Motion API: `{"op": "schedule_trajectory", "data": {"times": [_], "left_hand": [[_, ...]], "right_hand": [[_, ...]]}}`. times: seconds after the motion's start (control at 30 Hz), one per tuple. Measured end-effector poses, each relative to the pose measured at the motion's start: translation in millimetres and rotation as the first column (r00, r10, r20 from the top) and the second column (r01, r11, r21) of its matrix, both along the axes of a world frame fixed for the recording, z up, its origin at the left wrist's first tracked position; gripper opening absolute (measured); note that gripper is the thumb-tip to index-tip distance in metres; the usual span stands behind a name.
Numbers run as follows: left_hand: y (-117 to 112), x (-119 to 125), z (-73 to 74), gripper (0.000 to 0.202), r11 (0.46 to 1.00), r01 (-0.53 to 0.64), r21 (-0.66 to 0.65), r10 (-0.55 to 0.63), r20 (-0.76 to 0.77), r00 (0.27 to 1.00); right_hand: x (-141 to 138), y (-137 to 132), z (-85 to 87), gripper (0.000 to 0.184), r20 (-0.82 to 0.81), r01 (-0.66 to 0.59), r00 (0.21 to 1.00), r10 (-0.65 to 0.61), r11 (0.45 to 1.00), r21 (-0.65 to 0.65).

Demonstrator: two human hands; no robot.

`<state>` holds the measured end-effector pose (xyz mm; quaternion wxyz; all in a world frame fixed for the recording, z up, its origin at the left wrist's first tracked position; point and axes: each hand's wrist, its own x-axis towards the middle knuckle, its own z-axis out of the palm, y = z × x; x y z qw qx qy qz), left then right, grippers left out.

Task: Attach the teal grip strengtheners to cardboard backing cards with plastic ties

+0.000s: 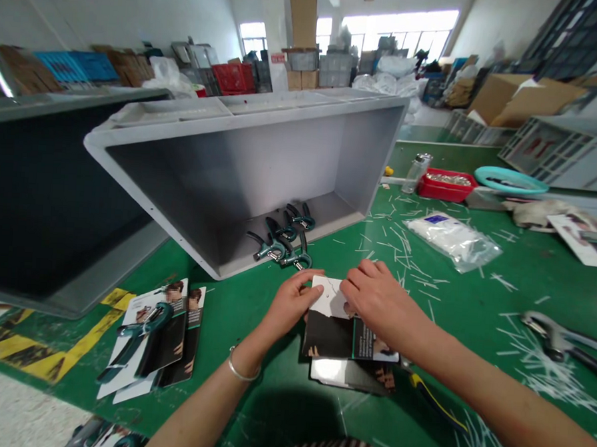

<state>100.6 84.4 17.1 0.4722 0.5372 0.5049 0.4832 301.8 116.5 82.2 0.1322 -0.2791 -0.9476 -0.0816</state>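
Note:
A printed cardboard card (330, 335), black with a white end, lies across a second card (348, 374) in front of me. My left hand (294, 300) grips its white end, thumb on top and fingers behind the edge. At the card's right side, my right hand (372, 294) is closed in a pinch; what its fingertips hold is hidden. Yellow-and-black handled cutters (432, 397) lie under my right forearm. Several teal hand tools with black handles (280, 236) sit at the mouth of a tipped grey crate (261, 175). Another teal tool (146, 325) rests on printed cards (190, 338) at the left.
Loose white plastic strips (560, 377) litter the green table (249, 394). To the right are a metal hand tool with black grip (563, 337), a clear plastic bag (452, 238), a red tray (445, 184), a turquoise dish (511, 180) and a glass bottle (416, 174).

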Motion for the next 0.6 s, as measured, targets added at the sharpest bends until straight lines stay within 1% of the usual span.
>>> {"op": "schedule_trajectory", "data": {"times": [0.1, 0.17, 0.27, 0.37, 0.5, 0.57, 0.6], "left_hand": [[0.9, -2.6, -3.7, 0.041, 0.998, 0.006, -0.061, -0.005, 0.017, 1.0], [1.5, -3.2, -6.3, 0.041, 0.996, 0.012, -0.086, -0.008, 0.036, 0.999], [3.4, -2.7, -8.9, 0.039, 0.993, -0.015, -0.114, 0.024, 0.081, 0.996], [5.5, -2.4, -10.3, 0.04, 0.991, -0.036, -0.128, 0.051, 0.117, 0.992], [6.0, -3.2, -11.4, 0.038, 0.993, -0.032, -0.115, 0.044, 0.097, 0.994], [5.9, -2.9, -10.3, 0.036, 0.998, -0.021, -0.065, 0.024, 0.05, 0.998], [5.9, -2.3, -9.0, 0.033, 1.0, -0.018, -0.017, 0.018, 0.016, 1.0]], "right_hand": [[2.1, -0.5, 4.2, 0.012, 0.011, -0.03, 0.999, 0.03, 0.999, -0.011], [4.8, -1.5, 5.8, 0.013, 0.009, -0.024, 1.0, 0.024, 1.0, -0.016], [10.1, -4.1, 6.7, 0.012, 0.047, 0.001, 0.999, -0.001, 1.0, 0.013], [15.6, -8.3, 5.2, 0.007, 0.116, 0.013, 0.993, -0.019, 0.999, 0.051], [17.2, -13.4, 2.3, 0.007, 0.155, 0.02, 0.987, -0.03, 0.998, 0.065], [13.7, -12.0, 3.3, 0.005, 0.148, 0.022, 0.989, -0.032, 0.997, 0.068], [11.1, -9.3, 4.5, 0.004, 0.137, 0.024, 0.99, -0.034, 0.997, 0.072]]}}
